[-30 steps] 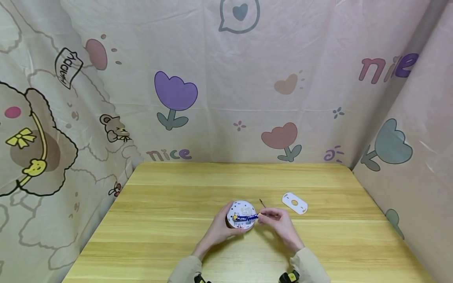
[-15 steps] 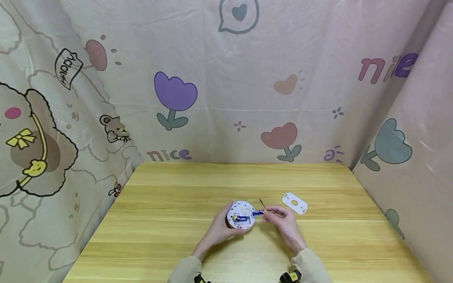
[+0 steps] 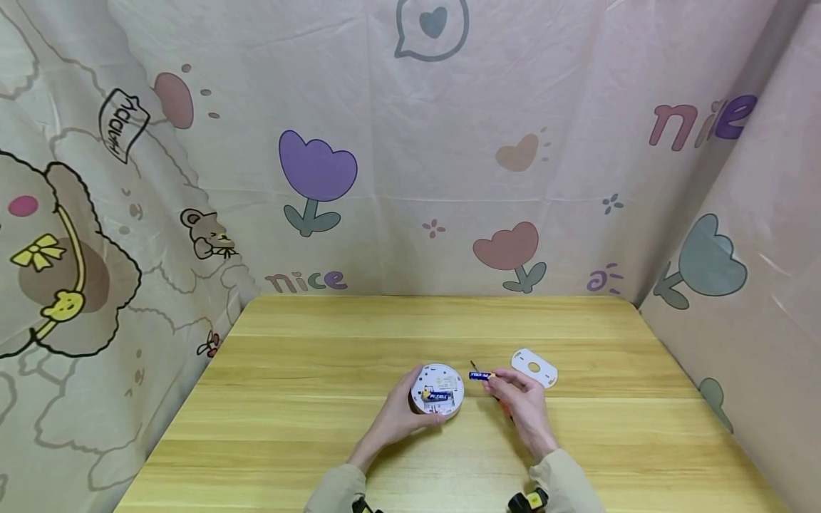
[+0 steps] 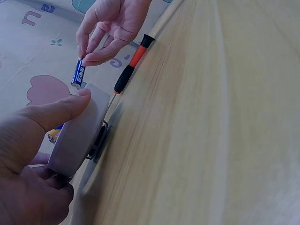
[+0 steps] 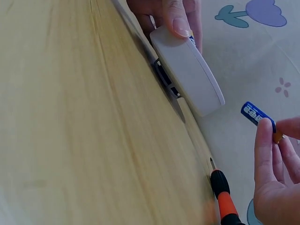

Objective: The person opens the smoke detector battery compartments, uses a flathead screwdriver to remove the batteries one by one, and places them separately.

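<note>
At table centre, left hand (image 3: 399, 417) is gripping the round white plastic device (image 3: 437, 390) — steadying it; right hand (image 3: 522, 400), at three o'clock, is pinching a blue cylindrical battery (image 3: 479, 375) clear.

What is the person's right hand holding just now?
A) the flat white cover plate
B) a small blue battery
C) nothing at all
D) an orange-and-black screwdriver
B: the right hand pinches a small blue battery at its fingertips, clear of the round white device that the left hand grips; the screwdriver lies on the table, and the cover plate lies apart.
</note>
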Tool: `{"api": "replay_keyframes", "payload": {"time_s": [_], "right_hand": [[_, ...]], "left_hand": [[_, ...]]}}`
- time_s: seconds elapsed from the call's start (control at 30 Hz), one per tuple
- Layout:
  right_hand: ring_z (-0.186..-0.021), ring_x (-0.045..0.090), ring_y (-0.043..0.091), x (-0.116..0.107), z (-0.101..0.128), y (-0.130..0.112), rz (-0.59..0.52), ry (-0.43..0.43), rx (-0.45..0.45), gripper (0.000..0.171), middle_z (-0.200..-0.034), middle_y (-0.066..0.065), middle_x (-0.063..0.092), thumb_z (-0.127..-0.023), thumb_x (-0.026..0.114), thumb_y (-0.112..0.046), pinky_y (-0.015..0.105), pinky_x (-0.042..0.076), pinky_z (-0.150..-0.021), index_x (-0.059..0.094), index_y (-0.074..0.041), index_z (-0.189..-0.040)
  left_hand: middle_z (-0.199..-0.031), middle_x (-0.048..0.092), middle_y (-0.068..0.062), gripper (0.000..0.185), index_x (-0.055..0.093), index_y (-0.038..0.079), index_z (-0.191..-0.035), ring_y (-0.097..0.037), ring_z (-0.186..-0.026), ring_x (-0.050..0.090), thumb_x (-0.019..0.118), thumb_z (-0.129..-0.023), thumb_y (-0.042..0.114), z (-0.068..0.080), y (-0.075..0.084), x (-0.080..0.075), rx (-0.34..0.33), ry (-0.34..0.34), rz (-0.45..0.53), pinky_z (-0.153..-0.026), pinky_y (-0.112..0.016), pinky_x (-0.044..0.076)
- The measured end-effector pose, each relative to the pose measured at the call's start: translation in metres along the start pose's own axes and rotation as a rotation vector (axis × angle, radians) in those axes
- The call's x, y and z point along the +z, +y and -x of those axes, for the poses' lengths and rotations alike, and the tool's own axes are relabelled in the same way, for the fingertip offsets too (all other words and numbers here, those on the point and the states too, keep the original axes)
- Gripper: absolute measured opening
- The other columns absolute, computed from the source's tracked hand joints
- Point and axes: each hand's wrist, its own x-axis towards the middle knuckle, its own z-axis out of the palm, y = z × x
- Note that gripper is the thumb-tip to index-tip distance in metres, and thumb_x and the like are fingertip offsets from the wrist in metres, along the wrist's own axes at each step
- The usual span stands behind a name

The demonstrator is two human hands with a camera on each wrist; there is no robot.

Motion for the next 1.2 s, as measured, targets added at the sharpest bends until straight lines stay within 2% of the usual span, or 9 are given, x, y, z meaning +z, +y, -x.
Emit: {"api": "replay_keyframes", "payload": {"time_s": [0.17,0.33,0.53,0.8,1.0,1.2], "right_hand": [[-0.079,0.075,0.012,-0.001,0.0,0.0,0.0,0.035,-0.031,0.016,-0.086,-0.001,0.073,-0.085,0.07,0.008,0.024,0.064,-0.081,0.07,0.0,-0.099],[-0.078,0.074,0.009,-0.004,-0.003,0.0,0.07,0.119,0.004,0.016,-0.084,-0.006,0.072,-0.085,0.073,0.002,0.023,0.063,-0.079,0.072,-0.005,-0.099],[-0.077,0.074,0.01,-0.01,-0.006,-0.001,0.075,0.19,0.023,0.018,-0.081,-0.007,0.072,-0.084,0.074,0.004,0.024,0.064,-0.077,0.073,-0.006,-0.099],[-0.074,0.073,0.008,-0.014,-0.008,-0.002,0.159,0.21,0.02,0.027,-0.079,-0.01,0.072,-0.082,0.076,0.003,0.022,0.063,-0.076,0.071,0.003,-0.108],[-0.072,0.068,0.003,-0.018,-0.011,0.001,0.236,0.23,0.009,0.028,-0.078,-0.013,0.07,-0.079,0.078,0.006,0.018,0.061,-0.072,0.07,0.008,-0.105],[-0.072,0.067,0.001,-0.021,-0.012,0.002,0.27,0.236,-0.004,0.022,-0.08,-0.011,0.072,-0.078,0.078,0.006,0.015,0.059,-0.07,0.073,0.007,-0.1]], "left_hand": [[-0.156,0.035,-0.032,0.108,0.029,-0.006,-0.154,-0.052,-0.144,0.036,0.091,-0.071,0.024,0.0,0.0,0.0,0.002,0.002,0.001,-0.118,-0.072,0.027],[-0.156,0.036,-0.032,0.108,0.029,-0.006,-0.154,-0.052,-0.143,0.036,0.091,-0.071,0.023,0.0,0.0,0.0,0.004,0.003,0.008,-0.118,-0.071,0.027],[-0.157,0.035,-0.032,0.108,0.029,-0.006,-0.154,-0.052,-0.144,0.035,0.091,-0.071,0.024,0.0,0.0,0.0,-0.005,-0.001,0.006,-0.119,-0.071,0.026],[-0.157,0.034,-0.032,0.108,0.028,-0.005,-0.154,-0.052,-0.144,0.035,0.091,-0.072,0.025,0.0,0.0,-0.001,-0.009,-0.006,0.003,-0.119,-0.071,0.026],[-0.157,0.034,-0.031,0.108,0.028,-0.005,-0.155,-0.052,-0.144,0.035,0.091,-0.072,0.025,0.0,0.0,0.0,-0.013,-0.006,-0.002,-0.118,-0.071,0.027],[-0.157,0.035,-0.031,0.108,0.029,-0.004,-0.155,-0.052,-0.144,0.036,0.091,-0.072,0.025,0.0,0.0,0.0,-0.007,-0.006,-0.001,-0.118,-0.071,0.027]]}}
